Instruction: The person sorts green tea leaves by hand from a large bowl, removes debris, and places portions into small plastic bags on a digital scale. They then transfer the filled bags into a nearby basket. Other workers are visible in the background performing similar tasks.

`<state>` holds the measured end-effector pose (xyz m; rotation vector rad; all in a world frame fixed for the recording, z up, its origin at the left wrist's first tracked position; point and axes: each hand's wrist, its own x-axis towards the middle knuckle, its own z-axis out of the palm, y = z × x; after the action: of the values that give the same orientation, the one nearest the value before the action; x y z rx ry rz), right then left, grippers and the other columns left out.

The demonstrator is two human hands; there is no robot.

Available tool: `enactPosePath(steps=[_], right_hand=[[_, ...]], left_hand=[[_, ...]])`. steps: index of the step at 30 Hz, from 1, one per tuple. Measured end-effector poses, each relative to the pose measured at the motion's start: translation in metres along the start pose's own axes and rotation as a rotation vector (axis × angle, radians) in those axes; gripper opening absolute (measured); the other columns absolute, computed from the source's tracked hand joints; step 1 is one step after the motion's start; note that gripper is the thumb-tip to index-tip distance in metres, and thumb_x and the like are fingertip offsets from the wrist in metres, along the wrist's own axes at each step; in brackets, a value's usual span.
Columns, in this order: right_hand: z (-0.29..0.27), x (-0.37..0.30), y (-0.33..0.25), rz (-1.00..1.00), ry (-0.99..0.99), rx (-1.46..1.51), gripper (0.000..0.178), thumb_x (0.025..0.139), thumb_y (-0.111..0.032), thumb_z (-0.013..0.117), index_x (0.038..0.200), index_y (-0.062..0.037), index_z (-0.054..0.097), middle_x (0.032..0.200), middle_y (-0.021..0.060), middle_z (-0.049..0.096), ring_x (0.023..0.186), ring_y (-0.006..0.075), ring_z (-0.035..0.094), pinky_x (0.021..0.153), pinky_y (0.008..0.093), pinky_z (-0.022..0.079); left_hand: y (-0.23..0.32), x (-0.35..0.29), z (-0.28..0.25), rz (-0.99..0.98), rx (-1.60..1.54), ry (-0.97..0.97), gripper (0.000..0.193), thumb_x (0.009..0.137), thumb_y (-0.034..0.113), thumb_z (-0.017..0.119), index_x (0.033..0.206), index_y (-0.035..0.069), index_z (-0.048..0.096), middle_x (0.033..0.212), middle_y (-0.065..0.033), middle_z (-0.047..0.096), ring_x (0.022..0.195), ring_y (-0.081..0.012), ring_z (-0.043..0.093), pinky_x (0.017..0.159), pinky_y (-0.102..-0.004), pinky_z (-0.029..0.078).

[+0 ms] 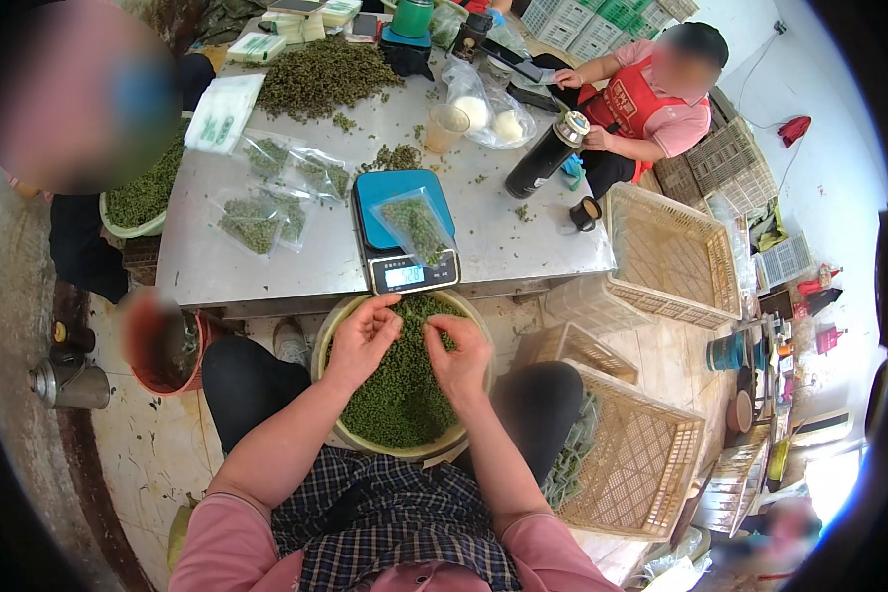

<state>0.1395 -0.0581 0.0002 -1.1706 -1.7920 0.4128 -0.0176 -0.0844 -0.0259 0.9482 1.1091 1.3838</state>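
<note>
Between my knees stands a pale round tub (328, 422) holding a heap of small green berries (395, 390) that look like peppercorns. Over its far half are both of my hands, a short gap apart. My left hand (363, 343) has thumb and fingertips pinched together; anything in them is too small to make out. Fingers curled inward, my right hand (458, 353) is pinched too, its contents hidden. Just beyond, at the table edge, sits a digital scale (373, 212) with a blue platform and a lit display. On it lies a clear plastic bag (414, 227) of green berries.
Several filled bags (252, 225) and a stack of printed bags (224, 113) lie left on the metal table (197, 266), near a darker heap (316, 79). A black thermos (548, 158) stands right. Crates (651, 464) and a red bucket (192, 350) flank me; two co-workers sit nearby.
</note>
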Motion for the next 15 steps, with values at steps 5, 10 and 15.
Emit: enactPosePath(steps=[5,10,15], right_hand=[[-0.004,-0.006,0.003,0.017,-0.168,-0.066,0.023,0.071,0.000,0.069,0.093,-0.0061,0.068,0.091,0.0110,0.066,0.087,0.0245,0.063,0.075,0.0336,0.050],[0.013,0.033,0.021,-0.057,-0.024,-0.249,0.029,0.069,-0.002,0.069,0.096,-0.0090,0.068,0.083,0.0062,0.056,0.081,0.0254,0.055,0.072,0.0366,0.046],[0.019,0.102,-0.003,-0.315,-0.003,-0.303,0.015,0.065,-0.007,0.068,0.079,-0.0085,0.068,0.081,0.0059,0.058,0.081,0.0248,0.055,0.071,0.0362,0.045]], left_hand=[[0.003,-0.003,-0.004,0.081,0.396,-0.072,0.021,0.085,0.009,0.065,0.104,0.003,0.064,0.096,-0.0055,0.062,0.081,-0.0125,0.060,0.072,-0.0253,0.049],[0.016,-0.006,-0.002,0.317,0.687,0.083,0.035,0.075,0.006,0.070,0.110,0.004,0.063,0.110,-0.0113,0.057,0.101,-0.0235,0.056,0.088,-0.0332,0.045],[0.025,0.000,0.005,0.428,0.763,0.261,0.061,0.072,0.004,0.071,0.128,0.004,0.049,0.134,-0.0164,0.045,0.128,-0.0313,0.040,0.105,-0.0392,0.034]])
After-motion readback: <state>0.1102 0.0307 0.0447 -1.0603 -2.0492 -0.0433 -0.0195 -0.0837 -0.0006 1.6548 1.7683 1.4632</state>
